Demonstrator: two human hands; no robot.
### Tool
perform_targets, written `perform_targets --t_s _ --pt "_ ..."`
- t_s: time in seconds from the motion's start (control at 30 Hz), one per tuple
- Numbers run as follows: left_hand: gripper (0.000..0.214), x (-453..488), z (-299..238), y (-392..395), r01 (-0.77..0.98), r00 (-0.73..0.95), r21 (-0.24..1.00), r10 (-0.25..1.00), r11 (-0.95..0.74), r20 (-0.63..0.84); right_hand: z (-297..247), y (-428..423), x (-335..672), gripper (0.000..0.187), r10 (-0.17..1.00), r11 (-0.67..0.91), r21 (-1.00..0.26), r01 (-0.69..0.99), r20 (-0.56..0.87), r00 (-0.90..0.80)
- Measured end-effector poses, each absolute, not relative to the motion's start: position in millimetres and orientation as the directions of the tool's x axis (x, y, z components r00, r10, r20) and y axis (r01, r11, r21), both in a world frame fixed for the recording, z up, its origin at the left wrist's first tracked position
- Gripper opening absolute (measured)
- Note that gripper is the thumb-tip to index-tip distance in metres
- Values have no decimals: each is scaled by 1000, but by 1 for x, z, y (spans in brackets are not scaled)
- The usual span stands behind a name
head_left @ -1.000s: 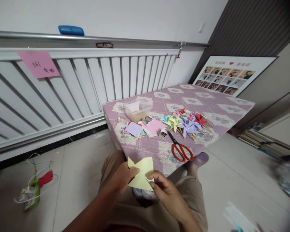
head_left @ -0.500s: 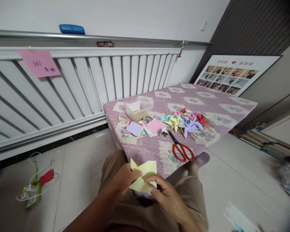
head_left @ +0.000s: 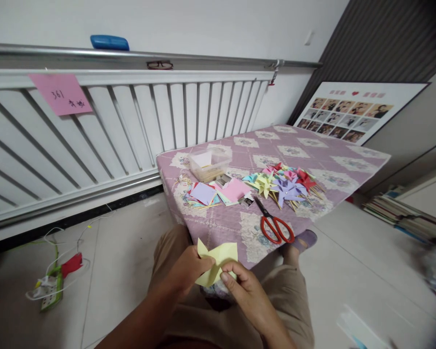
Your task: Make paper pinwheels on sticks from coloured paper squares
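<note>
Closing in from the right since a second ago, the right hand is joining the left hand, both sets of fingers pinching yellow paper over the lap, near the bench, where uneven pressure could skew the fold.

The cloth-covered table bears scissors, paper squares, pinwheels, a plastic box.

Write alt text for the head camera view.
Left hand and right hand hold a pale yellow paper over the lap. Beyond, red scissors, paper pinwheels and coloured sheets lie on a purple-clothed table.
</note>
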State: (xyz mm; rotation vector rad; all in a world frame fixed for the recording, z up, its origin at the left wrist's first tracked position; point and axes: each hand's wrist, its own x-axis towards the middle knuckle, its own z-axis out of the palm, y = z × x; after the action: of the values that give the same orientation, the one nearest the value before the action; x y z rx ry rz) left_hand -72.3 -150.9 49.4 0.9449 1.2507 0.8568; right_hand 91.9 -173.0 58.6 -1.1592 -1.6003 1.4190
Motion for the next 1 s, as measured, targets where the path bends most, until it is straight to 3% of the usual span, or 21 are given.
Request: perform_targets --t_s 0.17,0.4,0.67,1.0 --pt "9 -72 48 -151 28 164 935 921 355 -354 53 -173 83 26 965 -71 -987 143 -104 -241" --pt "11 -71 50 -151 -22 166 920 908 392 -384 51 -172 80 24 987 -30 -975 221 -63 -145" --pt "9 -71 49 -152 -2 161 921 909 389 -384 51 -170 78 24 993 41 -944 327 3 -115" --pt "11 -73 50 -153 156 101 930 931 333 -350 54 -169 77 24 993 78 -911 406 35 -113"
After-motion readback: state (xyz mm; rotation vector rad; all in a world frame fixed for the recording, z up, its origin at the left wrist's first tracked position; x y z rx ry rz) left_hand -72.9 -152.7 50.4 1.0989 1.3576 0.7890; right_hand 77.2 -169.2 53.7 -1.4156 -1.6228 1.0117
